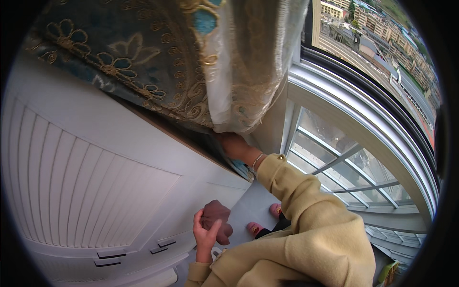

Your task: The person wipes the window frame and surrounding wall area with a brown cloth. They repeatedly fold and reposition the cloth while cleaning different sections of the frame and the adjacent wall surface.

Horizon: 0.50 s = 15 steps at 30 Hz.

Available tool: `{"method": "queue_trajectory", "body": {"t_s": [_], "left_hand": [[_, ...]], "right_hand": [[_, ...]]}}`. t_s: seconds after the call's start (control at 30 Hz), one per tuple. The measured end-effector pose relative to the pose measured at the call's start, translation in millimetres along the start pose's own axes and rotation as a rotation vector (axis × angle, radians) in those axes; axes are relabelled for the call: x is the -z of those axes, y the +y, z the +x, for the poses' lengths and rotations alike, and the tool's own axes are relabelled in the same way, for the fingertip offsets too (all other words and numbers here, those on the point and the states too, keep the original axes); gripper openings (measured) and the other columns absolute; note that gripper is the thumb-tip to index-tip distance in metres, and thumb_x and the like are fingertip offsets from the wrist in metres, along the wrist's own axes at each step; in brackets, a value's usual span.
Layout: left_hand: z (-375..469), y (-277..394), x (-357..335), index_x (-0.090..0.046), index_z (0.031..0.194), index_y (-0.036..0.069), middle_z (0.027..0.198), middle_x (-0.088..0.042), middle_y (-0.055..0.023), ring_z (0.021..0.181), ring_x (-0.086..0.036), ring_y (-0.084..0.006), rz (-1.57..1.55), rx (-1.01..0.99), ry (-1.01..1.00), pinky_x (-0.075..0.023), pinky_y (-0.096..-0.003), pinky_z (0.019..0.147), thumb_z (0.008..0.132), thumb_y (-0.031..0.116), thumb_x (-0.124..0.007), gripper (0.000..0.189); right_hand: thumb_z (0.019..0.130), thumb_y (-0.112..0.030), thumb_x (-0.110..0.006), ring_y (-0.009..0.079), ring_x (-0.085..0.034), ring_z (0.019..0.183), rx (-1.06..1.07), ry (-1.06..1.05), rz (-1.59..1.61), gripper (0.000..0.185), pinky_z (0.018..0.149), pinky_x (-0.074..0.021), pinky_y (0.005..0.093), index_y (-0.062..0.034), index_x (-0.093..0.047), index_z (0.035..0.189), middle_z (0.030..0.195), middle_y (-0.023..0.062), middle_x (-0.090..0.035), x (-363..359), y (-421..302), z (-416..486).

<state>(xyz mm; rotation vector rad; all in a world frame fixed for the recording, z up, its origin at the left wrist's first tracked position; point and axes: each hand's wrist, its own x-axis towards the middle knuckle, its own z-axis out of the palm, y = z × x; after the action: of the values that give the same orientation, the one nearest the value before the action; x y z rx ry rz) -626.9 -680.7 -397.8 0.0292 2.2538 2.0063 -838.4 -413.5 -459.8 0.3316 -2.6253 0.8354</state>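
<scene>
My left hand [206, 231] holds a crumpled reddish-brown cloth [215, 215] between thumb and fingers, low in front of a white cabinet. My right hand [232, 145] reaches to the lower edge of an embroidered curtain [172, 71] with gold flowers and a sheer white layer [247, 107]. The curtain hides its fingertips, so I cannot tell what they grip. Below the right wrist, a piece of blue patterned fabric [244, 168] shows beside the cabinet's edge.
The white cabinet [193, 172] with slatted panels and dark handles [112, 254] fills the left. On the right are a window frame [358, 97] and barred lower panes [333, 158], with buildings outside. Pink slippers [255, 228] are on the grey floor [247, 208]. A green and yellow item [388, 273] lies lower right.
</scene>
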Motion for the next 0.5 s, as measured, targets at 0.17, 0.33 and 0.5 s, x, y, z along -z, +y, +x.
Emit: {"method": "queue_trajectory", "body": {"t_s": [0.17, 0.33, 0.5], "left_hand": [[-1.0, 5.6, -1.9, -0.054, 0.13, 0.0, 0.123, -0.06, -0.0101, 0.112, -0.06, -0.0193, 0.164, -0.054, -0.106, -0.0492, -0.0347, 0.098, 0.077, 0.004, -0.08, 0.06], [-6.0, 3.9, -3.5, -0.054, 0.13, 0.0, 0.123, -0.058, -0.0095, 0.113, -0.059, -0.0195, 0.247, -0.074, -0.093, -0.0494, -0.0349, 0.097, 0.077, 0.004, -0.08, 0.059], [-2.8, -1.8, -7.3, -0.053, 0.132, -0.001, 0.125, -0.059, -0.0114, 0.115, -0.058, -0.0192, 0.17, -0.035, -0.018, -0.0482, -0.0346, 0.099, 0.079, 0.007, -0.08, 0.06]], "right_hand": [[0.1, -0.02, -0.046, 0.0392, -0.059, 0.12, -0.131, 0.093, 0.035, 0.039, 0.102, -0.0477, 0.0451, -0.012, -0.058, 0.136, 0.134, 0.0177, -0.061, 0.1, 10.6, 3.4], [0.101, -0.021, -0.047, 0.0384, -0.06, 0.117, -0.232, 0.119, 0.238, 0.032, 0.1, -0.049, 0.045, -0.0098, -0.065, 0.125, 0.129, 0.0187, -0.064, -3.7, 14.4, 6.4], [0.089, -0.013, -0.061, 0.0398, -0.066, 0.101, -0.068, 0.044, 0.24, 0.028, 0.089, -0.0538, 0.046, -0.0074, -0.069, 0.114, 0.11, 0.0169, -0.07, 2.5, -2.6, -8.2]]}}
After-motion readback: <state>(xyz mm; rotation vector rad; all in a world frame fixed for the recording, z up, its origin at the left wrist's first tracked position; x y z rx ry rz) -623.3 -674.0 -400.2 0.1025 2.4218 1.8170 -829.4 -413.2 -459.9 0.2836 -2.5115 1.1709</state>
